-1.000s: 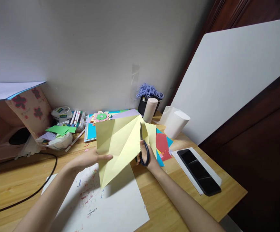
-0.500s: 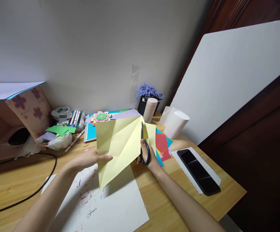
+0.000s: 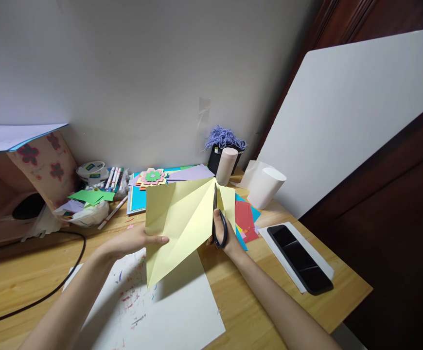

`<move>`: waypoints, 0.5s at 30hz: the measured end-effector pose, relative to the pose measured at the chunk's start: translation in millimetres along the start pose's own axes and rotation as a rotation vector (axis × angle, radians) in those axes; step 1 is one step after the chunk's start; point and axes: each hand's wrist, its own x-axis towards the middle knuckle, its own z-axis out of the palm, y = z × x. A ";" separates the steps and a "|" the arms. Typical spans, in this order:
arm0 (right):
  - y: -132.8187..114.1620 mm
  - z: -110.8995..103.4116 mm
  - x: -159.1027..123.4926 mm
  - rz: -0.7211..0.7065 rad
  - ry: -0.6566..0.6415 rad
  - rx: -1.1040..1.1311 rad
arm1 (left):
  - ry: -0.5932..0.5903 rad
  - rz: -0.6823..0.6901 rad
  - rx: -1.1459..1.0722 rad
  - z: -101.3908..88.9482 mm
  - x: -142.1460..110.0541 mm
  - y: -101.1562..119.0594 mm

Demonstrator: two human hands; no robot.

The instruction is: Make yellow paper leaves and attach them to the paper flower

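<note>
My left hand (image 3: pixel 134 241) pinches the left edge of a folded pale yellow paper sheet (image 3: pixel 180 221) and holds it up above the desk. My right hand (image 3: pixel 223 236) grips black-handled scissors (image 3: pixel 218 221), whose blades point up and cut along the sheet's right side. A narrow yellow strip (image 3: pixel 229 201) hangs to the right of the blades. Below lies a white sheet (image 3: pixel 167 306) speckled with small coloured scraps.
A black phone (image 3: pixel 299 258) lies on a white slip at right, near rolled white paper (image 3: pixel 266 187). Coloured paper (image 3: pixel 246 218), a paper flower (image 3: pixel 152 176), markers (image 3: pixel 114 178), a tape roll (image 3: pixel 92 169) and a yarn pot (image 3: pixel 225 141) line the wall. A black cable (image 3: pixel 56 282) crosses the left desk.
The scissors have crept slightly upward along the cut, and the yellow sheet's lower corner has swung a little to the left. Both hands keep their grip.
</note>
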 end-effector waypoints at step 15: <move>0.0 -1.1 -1.7 -0.004 0.040 0.031 | -0.004 0.010 0.005 1.3 -1.5 1.0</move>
